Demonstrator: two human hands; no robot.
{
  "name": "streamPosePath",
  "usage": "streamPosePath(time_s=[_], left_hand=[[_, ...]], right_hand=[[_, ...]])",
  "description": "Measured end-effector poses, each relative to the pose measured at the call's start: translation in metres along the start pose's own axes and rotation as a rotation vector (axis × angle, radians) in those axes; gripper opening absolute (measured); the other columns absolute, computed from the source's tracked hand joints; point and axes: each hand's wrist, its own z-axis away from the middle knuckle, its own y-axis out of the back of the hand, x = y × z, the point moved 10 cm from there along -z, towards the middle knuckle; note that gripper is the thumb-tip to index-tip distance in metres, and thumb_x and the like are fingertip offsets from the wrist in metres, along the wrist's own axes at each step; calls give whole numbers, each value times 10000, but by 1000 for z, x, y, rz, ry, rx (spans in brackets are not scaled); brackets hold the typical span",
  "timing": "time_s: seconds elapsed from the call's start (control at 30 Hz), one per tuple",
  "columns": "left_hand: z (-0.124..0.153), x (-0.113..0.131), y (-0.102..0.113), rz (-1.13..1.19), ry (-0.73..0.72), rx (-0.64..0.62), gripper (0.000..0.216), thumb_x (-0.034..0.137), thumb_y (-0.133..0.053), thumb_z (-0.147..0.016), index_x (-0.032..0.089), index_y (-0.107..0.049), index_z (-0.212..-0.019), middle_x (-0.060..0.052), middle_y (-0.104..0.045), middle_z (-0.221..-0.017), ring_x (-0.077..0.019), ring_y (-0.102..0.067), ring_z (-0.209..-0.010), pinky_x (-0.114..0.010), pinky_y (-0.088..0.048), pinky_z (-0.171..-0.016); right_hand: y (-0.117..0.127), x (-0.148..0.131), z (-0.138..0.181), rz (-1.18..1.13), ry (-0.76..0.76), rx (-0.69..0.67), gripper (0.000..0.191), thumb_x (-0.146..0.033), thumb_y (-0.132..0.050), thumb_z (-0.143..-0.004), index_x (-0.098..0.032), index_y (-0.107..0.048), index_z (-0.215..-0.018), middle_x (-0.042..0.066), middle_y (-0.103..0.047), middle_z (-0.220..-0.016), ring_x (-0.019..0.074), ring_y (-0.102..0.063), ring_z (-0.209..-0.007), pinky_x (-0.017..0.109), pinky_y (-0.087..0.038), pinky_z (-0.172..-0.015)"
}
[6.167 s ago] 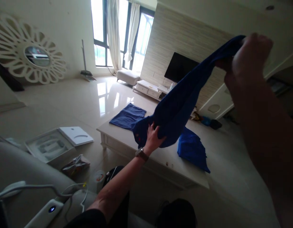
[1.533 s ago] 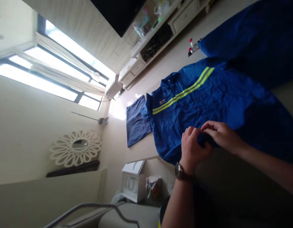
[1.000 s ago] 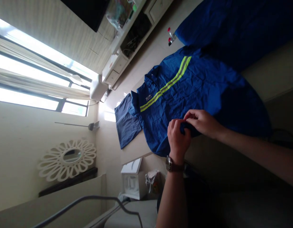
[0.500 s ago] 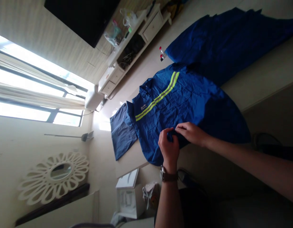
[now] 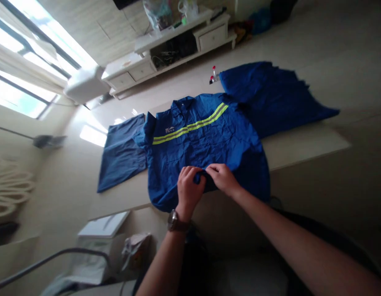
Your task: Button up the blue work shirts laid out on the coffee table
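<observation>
A blue work jacket (image 5: pixel 175 152) with a yellow-and-grey reflective stripe lies spread over a pale table (image 5: pixel 310 144), its collar at the far side. My left hand (image 5: pixel 189 187), wearing a wristwatch (image 5: pixel 173 220), is closed round the near hem. Just beside it, my right hand (image 5: pixel 221 176) pinches the same edge, and the cloth is bunched between the two. Other folded blue cloth (image 5: pixel 270 98) lies at the jacket's right, partly against its sleeve. On the left is a duller blue garment (image 5: pixel 122 154), touching the jacket's other side.
Small red-topped bottles (image 5: pixel 214 76) stand behind the jacket. Beyond the table is a low white cabinet (image 5: pixel 212 37) with bags on top. A white box (image 5: pixel 94 255) and a plastic bag (image 5: pixel 136 250) are at the lower left. A dustpan (image 5: pixel 48 141) leans by the wall.
The camera view has turned and shifted, so the room looks less tilted. Both hands keep their hold on the jacket's hem, close together as before.
</observation>
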Motion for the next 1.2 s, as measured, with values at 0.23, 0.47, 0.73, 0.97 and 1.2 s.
streamPosePath(time_s=[0.23,0.47,0.73,0.97,1.2], left_hand=[[-2,-4,-8,8,4,-25,116,128,-602,-836,197,-673,-897,-50,-687,-896,-220,-607,-905,-359,-504,-833],[-3,-4,-10,-28,-13,-35,196,94,-580,-784,190,-687,-918,-62,-688,-916,-229,-599,-905,-356,-487,-801],[-4,-5,-11,-26,-29,-16,208,118,-577,-816,203,-750,-892,-60,-697,-915,-214,-590,-897,-351,-475,-812],[-3,-4,2,21,-50,81,167,167,-641,-834,219,-795,-876,-51,-714,-903,-199,-594,-863,-333,-500,-779],[2,13,12,40,-112,170,147,181,-635,-911,210,-779,-905,-53,-710,-892,-167,-641,-828,-283,-545,-728]], right_hand=[[1,-2,1,74,-29,-28,310,-443,-509,-813,-196,-592,-644,-28,-523,-620,139,-459,-651,264,-357,-626],[1,-7,1,174,-2,-53,303,-443,-522,-838,-193,-656,-735,3,-639,-723,168,-542,-726,281,-440,-731],[4,-3,0,183,10,-36,289,-424,-534,-853,-186,-687,-792,20,-682,-785,179,-578,-766,293,-472,-759],[7,-8,-1,174,22,29,301,-430,-515,-874,-185,-683,-821,27,-696,-821,183,-593,-792,292,-472,-780],[17,-19,5,185,86,148,290,-402,-497,-904,-202,-659,-772,41,-692,-806,199,-613,-800,296,-455,-767]])
